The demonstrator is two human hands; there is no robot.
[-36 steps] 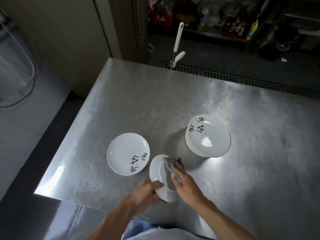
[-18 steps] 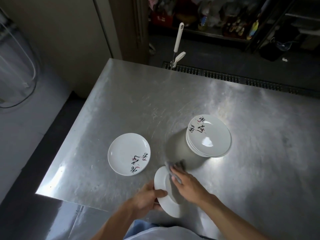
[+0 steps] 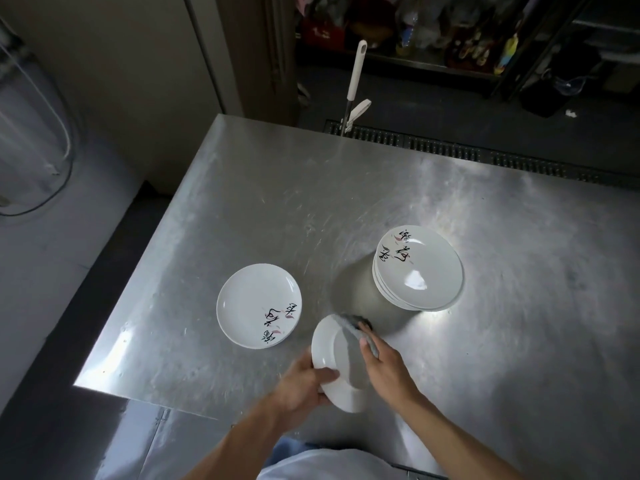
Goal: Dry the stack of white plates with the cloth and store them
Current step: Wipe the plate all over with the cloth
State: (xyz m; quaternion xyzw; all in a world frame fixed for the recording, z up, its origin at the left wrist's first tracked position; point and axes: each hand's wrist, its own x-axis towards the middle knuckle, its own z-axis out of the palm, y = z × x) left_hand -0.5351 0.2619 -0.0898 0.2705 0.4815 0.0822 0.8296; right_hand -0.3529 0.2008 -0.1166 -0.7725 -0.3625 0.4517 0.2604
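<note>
While tilted, plate (image 3: pixel 341 370) between left fingers (image 3: pixel 327 374) and cloth (image 3: pixel 356 321)

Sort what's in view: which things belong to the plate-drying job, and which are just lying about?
Job: held plate, grey cloth, stack of plates, single plate, left hand, right hand, steel table.
Lying about: white-handled tool, shelf clutter, floor grate.

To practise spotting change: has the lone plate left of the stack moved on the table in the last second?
No. The lone plate keeps its place relative to the stack and the table near-left corner.
</note>
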